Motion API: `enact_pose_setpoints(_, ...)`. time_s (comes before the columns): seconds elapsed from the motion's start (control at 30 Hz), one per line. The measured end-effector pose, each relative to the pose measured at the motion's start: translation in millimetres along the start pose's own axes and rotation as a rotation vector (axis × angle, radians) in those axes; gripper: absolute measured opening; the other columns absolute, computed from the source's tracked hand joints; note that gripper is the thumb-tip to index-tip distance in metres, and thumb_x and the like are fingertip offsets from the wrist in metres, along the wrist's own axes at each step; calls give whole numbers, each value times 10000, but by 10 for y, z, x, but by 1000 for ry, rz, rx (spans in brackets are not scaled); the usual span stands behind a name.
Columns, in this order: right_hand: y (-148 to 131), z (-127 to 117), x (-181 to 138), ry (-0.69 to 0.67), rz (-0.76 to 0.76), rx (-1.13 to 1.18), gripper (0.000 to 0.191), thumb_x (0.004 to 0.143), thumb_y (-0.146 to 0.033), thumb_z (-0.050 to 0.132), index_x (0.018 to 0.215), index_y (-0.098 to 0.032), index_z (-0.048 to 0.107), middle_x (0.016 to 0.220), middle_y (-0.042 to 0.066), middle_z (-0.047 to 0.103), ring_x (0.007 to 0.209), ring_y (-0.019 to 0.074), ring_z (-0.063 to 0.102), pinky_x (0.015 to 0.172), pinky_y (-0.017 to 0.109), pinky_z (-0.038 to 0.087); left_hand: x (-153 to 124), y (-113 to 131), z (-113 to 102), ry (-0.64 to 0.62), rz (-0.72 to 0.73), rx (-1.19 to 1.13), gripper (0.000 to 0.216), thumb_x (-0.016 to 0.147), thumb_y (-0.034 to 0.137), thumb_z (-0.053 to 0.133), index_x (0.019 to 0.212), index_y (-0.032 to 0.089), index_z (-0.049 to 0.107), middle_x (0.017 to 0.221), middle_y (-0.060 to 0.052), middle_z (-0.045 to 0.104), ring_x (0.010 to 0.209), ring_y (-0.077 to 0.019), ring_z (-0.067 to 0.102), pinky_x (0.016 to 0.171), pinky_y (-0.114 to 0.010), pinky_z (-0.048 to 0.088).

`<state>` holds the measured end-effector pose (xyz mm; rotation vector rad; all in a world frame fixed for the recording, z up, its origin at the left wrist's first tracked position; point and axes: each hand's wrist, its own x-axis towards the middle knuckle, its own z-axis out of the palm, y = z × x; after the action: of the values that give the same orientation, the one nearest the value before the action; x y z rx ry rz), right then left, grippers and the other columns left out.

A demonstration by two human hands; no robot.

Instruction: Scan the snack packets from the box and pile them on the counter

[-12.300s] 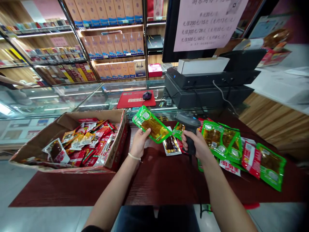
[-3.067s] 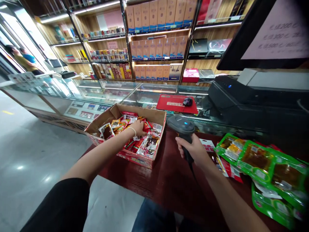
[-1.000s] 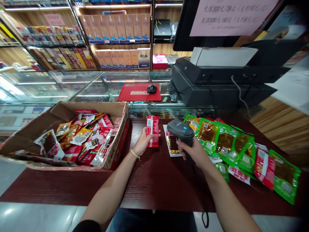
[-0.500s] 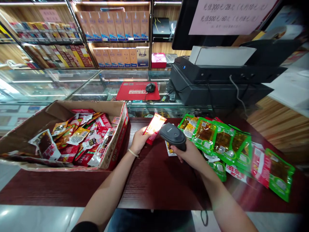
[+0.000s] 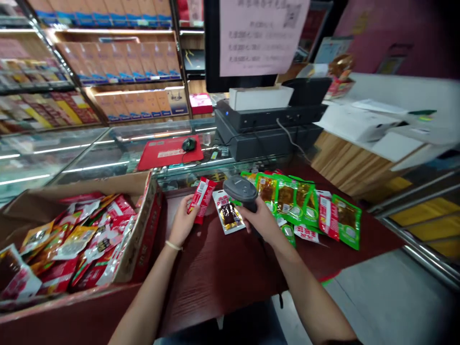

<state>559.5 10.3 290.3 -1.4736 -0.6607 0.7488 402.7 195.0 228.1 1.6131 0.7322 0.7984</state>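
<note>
My left hand [image 5: 184, 219] is closed on a red snack packet [image 5: 203, 197], held tilted just above the dark wooden table [image 5: 215, 273]. In my right hand [image 5: 263, 219] is a black barcode scanner [image 5: 241, 189], its head pointing left. Under the scanner lies a white snack packet [image 5: 227, 213] with a dark, shiny window. Green-edged snack packets [image 5: 286, 195] lie overlapping to the right of my right hand, with a red packet [image 5: 328, 218] among them. Left of my left hand stands an open cardboard box [image 5: 142, 235] filled with mixed snack packets [image 5: 77, 242].
Behind the table runs a glass counter [image 5: 89, 148] bearing a red mouse pad [image 5: 151, 152] and a black mouse [image 5: 189, 144]. A black cash drawer [image 5: 247, 143] and a monitor with a pink sign [image 5: 262, 38] stand behind the packets. Shelves of boxes line the back.
The bright scanner light on the red packet has gone out. My view has swung right, and the scanner and packet stand further apart, uncovering more of the white packet.
</note>
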Motion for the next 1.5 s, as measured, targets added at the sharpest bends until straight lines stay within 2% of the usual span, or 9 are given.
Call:
enact_pose_setpoints(0.1, -57, -254, -136, 126, 10, 92, 372, 726, -431, 733, 963, -258, 504, 482, -102, 510, 335, 101, 430, 311, 216, 406, 82, 177, 182, -99, 1, 104, 398, 821, 411, 602, 1145, 188, 542, 945, -40, 681, 724, -159, 634, 652, -270, 502)
enact_pose_setpoints(0.17, -68, -456, -242, 213, 16, 126, 377, 717, -445, 741, 930, -256, 494, 488, -101, 517, 333, 96, 431, 306, 207, 400, 181, 313, 426, -189, 68, 168, 320, 827, 388, 589, 1076, 188, 577, 966, -45, 683, 801, -176, 642, 731, -292, 506)
enact_pose_setpoints(0.33, -67, -946, -493, 364, -16, 205, 406, 710, -441, 770, 923, -252, 480, 537, -97, 540, 361, 89, 450, 306, 189, 385, 464, 607, 1366, -264, 225, 391, 199, 821, 250, 569, 993, 176, 635, 1013, -76, 693, 953, -220, 631, 900, -348, 460)
enact_pose_setpoints(0.53, -92, -1356, -755, 456, -19, 241, 414, 718, -444, 779, 912, -244, 472, 550, -92, 543, 388, 96, 472, 326, 195, 400, 655, 709, 2368, -289, 209, 603, 271, 820, 235, 582, 1074, 144, 595, 996, -150, 693, 922, -269, 648, 823, -359, 458)
enact_pose_setpoints(0.77, -73, -1574, -868, 503, -5, 271, 405, 714, -454, 778, 823, -236, 454, 539, -83, 534, 374, 94, 459, 323, 215, 405, 792, 654, 2716, -246, 331, 836, 266, 853, 298, 547, 1001, 106, 656, 1023, -205, 678, 1015, -299, 614, 921, -395, 403)
enact_pose_setpoints(0.97, -136, -1536, -843, 458, 5, 268, 405, 699, -465, 785, 803, -236, 467, 551, -69, 539, 383, 102, 473, 328, 230, 412, 782, 677, 2523, -249, 361, 761, 320, 862, 328, 562, 1055, 102, 682, 1033, -185, 671, 1000, -284, 612, 904, -372, 427)
enact_pose_setpoints(1.17, -238, -1314, -762, 397, -16, 246, 419, 681, -471, 794, 839, -244, 479, 556, -79, 546, 383, 103, 478, 334, 221, 408, 501, 947, 2022, -228, 466, 570, 232, 828, 190, 597, 1038, 149, 687, 990, -116, 666, 875, -231, 616, 860, -360, 462)
enact_pose_setpoints(1.3, -334, -1031, -666, 289, 8, 224, 408, 669, -459, 807, 793, -227, 495, 536, -70, 538, 382, 104, 480, 330, 219, 403, 201, 1343, 1390, -144, 603, 490, 226, 841, 181, 596, 1054, 180, 671, 1011, -89, 650, 931, -214, 602, 882, -341, 466)
enact_pose_setpoints(1.5, -477, -379, -443, 112, 2, 124, 380, 688, -467, 791, 744, -208, 519, 533, -45, 534, 383, 105, 483, 328, 219, 411, -145, 1714, 54, 22, 653, 607, 231, 874, 191, 555, 1082, 205, 655, 1056, -76, 649, 1003, -210, 594, 903, -331, 462)
